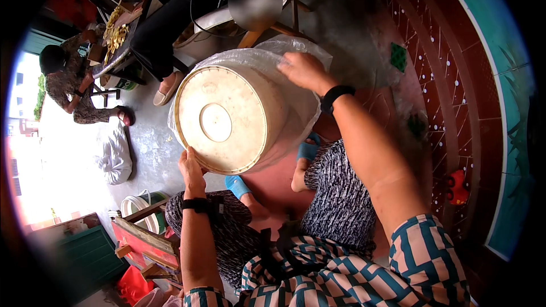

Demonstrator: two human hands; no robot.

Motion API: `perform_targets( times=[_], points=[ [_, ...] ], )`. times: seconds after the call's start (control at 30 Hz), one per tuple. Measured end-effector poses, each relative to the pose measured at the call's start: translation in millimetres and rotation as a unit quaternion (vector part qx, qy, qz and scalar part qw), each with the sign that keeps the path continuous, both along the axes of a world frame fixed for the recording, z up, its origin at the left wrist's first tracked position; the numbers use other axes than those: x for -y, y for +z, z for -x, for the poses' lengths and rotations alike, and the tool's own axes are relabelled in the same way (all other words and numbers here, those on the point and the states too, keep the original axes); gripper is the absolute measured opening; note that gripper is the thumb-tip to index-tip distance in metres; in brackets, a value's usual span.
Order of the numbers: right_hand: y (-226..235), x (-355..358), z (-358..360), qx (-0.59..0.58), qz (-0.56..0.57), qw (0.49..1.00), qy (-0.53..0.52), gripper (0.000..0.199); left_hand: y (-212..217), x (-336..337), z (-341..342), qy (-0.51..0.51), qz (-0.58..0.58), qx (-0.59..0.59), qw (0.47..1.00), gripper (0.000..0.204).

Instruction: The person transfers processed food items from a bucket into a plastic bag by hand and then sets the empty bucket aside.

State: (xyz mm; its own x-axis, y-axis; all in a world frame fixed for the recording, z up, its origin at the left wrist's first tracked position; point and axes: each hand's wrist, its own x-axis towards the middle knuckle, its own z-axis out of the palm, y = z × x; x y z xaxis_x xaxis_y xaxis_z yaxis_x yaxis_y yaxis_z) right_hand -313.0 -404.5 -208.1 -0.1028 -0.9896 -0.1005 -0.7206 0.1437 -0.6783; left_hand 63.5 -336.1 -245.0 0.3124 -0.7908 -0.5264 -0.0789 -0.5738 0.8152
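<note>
A large off-white plastic bucket [244,113] is tipped on its side in front of me, its round base turned toward me. Clear plastic sheeting [304,94], which looks like a bag, hangs around the bucket's far and right sides. At the lower left edge of the base, my left hand [192,169] is closed on the bucket's rim, thumb on the base. My right hand [304,73] is closed on the plastic at the bucket's upper right. The inside of the bucket faces away and is hidden.
Another person's legs [156,34] are close beyond the bucket. A second person [68,79] sits far left by a table with yellowish strips [115,37]. A white sack [115,153], a white bucket [142,210] and a wooden stool [148,239] are on my left. Red-brown tiles [483,96] border the right.
</note>
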Motion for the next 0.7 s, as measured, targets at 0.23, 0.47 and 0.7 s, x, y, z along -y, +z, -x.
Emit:
perform_targets(
  times=[0.23, 0.47, 0.7],
  points=[
    [-23.6, -8.4, -67.3, 0.098, 0.167, 0.981, -0.012, 0.04, -10.1, 12.7, -0.1, 0.082, -0.025, -0.03, 0.996, 0.047],
    [-30.4, -1.8, -87.0, 0.173, 0.197, 0.964, -0.05, 0.047, -18.9, 11.7, 24.1, 0.08, 0.095, -0.259, 0.958, 0.058],
    [-17.8, 15.9, -65.9, 0.309, 0.11, 0.943, -0.051, 0.049, -15.0, 22.6, 22.4, 0.013, 0.078, -0.426, 0.901, 0.059]
  ],
)
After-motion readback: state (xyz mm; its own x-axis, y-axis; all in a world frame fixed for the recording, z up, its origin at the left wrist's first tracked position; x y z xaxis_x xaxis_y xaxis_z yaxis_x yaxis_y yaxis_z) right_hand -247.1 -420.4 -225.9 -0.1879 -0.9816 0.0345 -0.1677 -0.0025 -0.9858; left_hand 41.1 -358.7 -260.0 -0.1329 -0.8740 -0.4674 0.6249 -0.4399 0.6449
